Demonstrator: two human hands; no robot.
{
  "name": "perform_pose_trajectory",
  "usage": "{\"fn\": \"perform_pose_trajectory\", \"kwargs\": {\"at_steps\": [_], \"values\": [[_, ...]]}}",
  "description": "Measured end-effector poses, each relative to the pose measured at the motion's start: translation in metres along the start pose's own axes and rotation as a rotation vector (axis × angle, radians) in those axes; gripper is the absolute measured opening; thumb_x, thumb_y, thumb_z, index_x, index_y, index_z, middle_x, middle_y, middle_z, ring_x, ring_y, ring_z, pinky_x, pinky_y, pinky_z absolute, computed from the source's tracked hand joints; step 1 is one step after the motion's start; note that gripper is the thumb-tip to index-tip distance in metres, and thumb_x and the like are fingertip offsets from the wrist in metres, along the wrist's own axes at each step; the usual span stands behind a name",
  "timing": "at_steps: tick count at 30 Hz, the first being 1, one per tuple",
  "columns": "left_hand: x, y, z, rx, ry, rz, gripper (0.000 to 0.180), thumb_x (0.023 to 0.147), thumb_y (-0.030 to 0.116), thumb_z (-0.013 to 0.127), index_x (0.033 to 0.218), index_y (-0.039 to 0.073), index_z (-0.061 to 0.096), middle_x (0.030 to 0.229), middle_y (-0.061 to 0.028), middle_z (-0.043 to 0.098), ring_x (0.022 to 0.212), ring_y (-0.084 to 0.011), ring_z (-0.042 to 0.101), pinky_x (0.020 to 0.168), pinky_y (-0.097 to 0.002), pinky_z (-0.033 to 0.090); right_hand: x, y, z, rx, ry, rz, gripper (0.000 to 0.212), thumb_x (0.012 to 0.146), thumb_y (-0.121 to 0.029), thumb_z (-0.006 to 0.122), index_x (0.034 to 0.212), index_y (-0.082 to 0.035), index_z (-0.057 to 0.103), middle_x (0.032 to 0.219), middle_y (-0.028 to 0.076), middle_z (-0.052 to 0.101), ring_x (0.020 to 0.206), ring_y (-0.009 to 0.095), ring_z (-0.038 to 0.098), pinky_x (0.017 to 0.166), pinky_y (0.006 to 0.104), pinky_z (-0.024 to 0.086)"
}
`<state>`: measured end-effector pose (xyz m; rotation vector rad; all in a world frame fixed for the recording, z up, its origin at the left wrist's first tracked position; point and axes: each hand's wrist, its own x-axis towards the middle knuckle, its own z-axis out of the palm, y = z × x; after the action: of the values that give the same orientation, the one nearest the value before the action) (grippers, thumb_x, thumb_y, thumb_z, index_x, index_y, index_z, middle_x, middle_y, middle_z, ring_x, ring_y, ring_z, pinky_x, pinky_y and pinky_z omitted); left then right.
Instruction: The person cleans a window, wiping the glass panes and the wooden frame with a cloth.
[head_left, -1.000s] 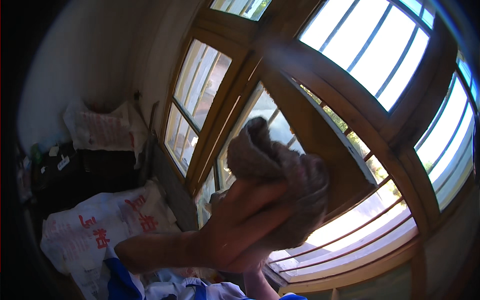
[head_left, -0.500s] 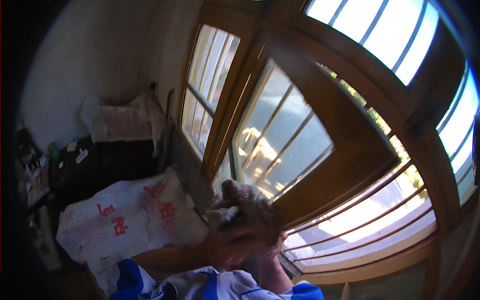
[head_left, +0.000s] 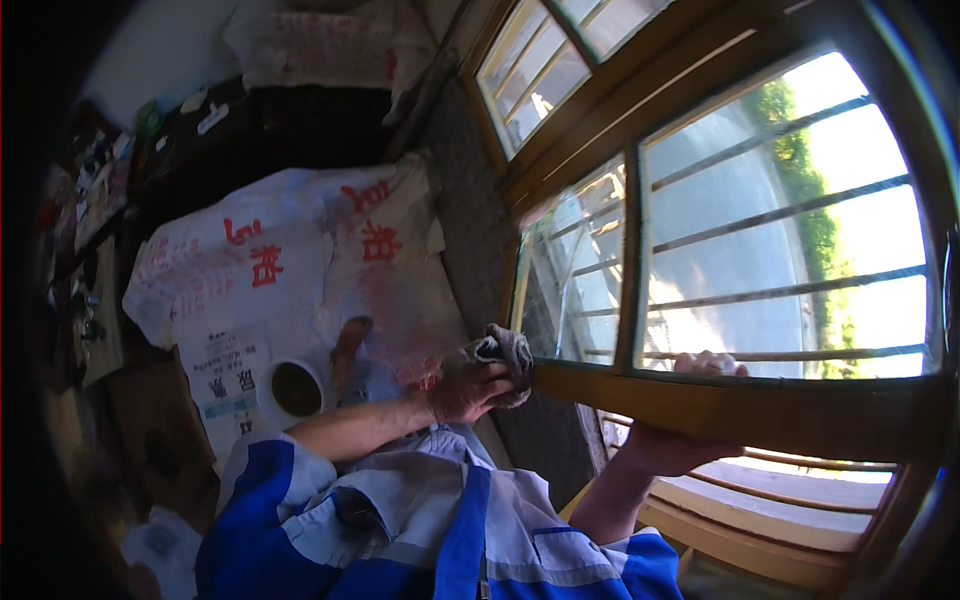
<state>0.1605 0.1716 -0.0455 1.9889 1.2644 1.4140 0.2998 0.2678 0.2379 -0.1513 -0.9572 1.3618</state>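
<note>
My left hand is closed around a crumpled greyish rag, which bunches up beside the near corner of an open wooden window sash. Farther right, my right hand grips the sash's lower rail from beneath. Its fingertips curl over the top of the rail, in front of the glass; the rail hides part of the hand. Two glass panes fill the sash, parted by a thin wooden bar. Dark bars show through the larger pane.
White sacks with red print spread over the surface to the left. A white tub with dark contents stands on them. Cluttered small items lie at the far left. Another window stands behind, and a barred opening lies beneath the sash.
My hands, together at the rag before, have parted. The left keeps the rag, lower beside the sash; the right has taken hold of the sash rail. The sash looks swung nearer, and the view has shifted.
</note>
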Motion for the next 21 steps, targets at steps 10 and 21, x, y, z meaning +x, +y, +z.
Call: {"fn": "perform_pose_trajectory", "kwargs": {"at_steps": [10,21], "values": [[-0.053,-0.049,0.04,0.342,-0.067,-0.215,0.048,0.084,0.034,0.074,0.125,0.017,0.056,0.122,-0.0006,0.059,0.103,-0.0268,0.064,0.091,-0.0446,0.051,-0.001,-0.014,-0.005,-0.357,0.007,-0.118,0.067,0.097,-0.051,0.05,0.135,0.004,0.046,0.117,0.016,0.05,0.103,0.027,0.048,0.092,0.0423,0.049],[-0.081,-0.053,0.049,-0.217,-0.4,-0.786,0.054,0.078,0.003,0.052,0.132,0.005,0.057,0.133,-0.0186,0.058,0.125,-0.0345,0.055,0.105,-0.0409,0.045,-0.021,0.008,0.035,-0.116,0.023,0.013,0.093,0.068,-0.052,0.088,0.136,-0.007,0.043,0.121,0.007,0.047,0.115,0.023,0.044,0.105,0.0424,0.044]]}}
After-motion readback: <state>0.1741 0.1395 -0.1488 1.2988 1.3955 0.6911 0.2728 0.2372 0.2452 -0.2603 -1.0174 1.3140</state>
